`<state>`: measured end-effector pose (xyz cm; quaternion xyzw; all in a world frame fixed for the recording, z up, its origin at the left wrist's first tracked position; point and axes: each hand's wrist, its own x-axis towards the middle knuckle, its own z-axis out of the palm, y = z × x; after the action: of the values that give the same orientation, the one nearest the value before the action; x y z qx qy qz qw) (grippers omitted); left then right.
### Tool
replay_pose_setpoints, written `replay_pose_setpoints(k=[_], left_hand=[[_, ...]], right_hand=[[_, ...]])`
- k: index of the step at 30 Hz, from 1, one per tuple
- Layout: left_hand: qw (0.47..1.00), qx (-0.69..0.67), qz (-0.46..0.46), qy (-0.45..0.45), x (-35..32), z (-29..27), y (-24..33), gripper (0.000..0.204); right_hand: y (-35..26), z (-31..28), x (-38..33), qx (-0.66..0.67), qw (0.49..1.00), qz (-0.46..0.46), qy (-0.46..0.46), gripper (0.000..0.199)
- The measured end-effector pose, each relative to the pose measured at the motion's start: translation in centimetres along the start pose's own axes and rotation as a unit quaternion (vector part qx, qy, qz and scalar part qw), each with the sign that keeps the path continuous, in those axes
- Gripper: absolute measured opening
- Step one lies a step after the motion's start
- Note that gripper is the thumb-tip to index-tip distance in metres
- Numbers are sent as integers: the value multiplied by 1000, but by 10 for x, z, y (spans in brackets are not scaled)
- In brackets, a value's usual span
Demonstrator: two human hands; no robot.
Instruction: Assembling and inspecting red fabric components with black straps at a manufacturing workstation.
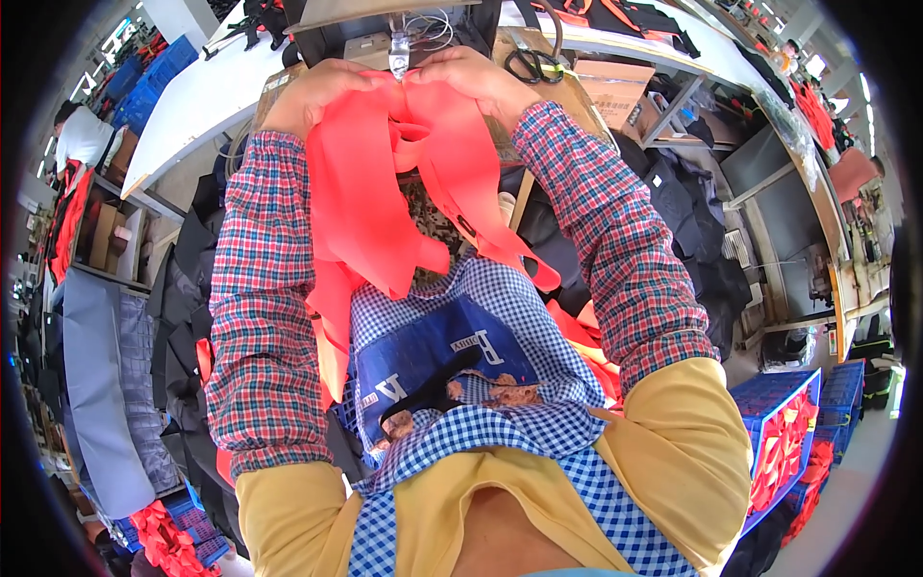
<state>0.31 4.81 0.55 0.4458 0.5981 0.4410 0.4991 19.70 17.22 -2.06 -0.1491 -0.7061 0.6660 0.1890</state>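
Note:
A bright red-orange fabric piece (356, 192) hangs in wide strips from the edge of the sewing machine bed toward my lap. My left hand (325, 88) grips its upper left edge, fingers bent around the cloth. On the other side, my right hand (478, 81) pinches the upper right edge. Between the two hands, the metal presser foot (399, 60) of the sewing machine stands right at the fabric's top edge. Whether the needle is in the cloth cannot be made out. The fingertips are partly hidden by the fabric.
Black-handled scissors (534, 66) lie right of the machine, beside an open cardboard box (615, 85). White worktables (207, 91) flank the machine. Dark cloth (187, 279) hangs at left. A blue crate (769, 404) of red-orange pieces stands at lower right. Another person (91, 135) sits far left.

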Motion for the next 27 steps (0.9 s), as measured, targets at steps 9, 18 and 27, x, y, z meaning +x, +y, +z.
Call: replay_pose_setpoints(k=[9, 18, 27], left_hand=[[976, 0, 89, 196, -66, -115, -16, 41], [920, 299, 218, 126, -174, -3, -11, 42], [962, 211, 163, 67, -171, 163, -15, 36]], right_hand=[[-16, -130, -73, 25, 981, -53, 184, 27], [-72, -103, -338, -72, 932, -151, 320, 11], [-53, -16, -361, -206, 966, 49, 146, 30]])
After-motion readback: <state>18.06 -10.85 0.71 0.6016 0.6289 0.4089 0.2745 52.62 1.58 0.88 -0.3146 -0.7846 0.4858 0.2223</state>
